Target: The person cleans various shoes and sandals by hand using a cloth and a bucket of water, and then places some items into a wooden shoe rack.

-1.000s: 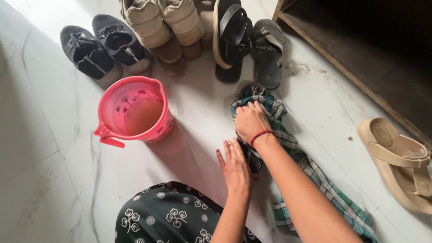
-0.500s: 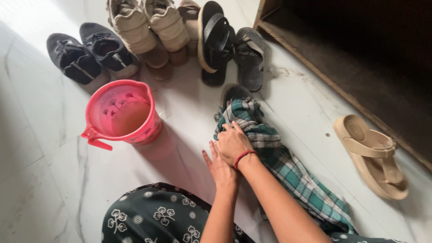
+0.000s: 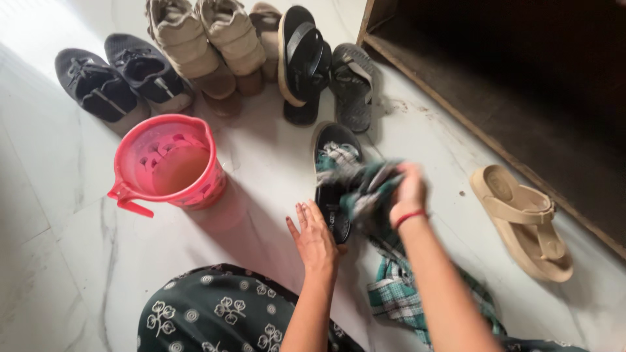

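On the floor, a bucket stands left of a sandal, with the left hand at the sandal's near left edge and the right hand on its right, gripping a cloth that lies over the sandal and trails down toward the person. Behind the bucket sit 2 sneakers, and to their right 2 boots, then 2 flip-flops. A slide sandal lies far right, in front of a wooden shelf.

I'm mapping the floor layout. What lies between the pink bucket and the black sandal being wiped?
In the head view, only bare white marble floor lies between the pink bucket and the black sandal.
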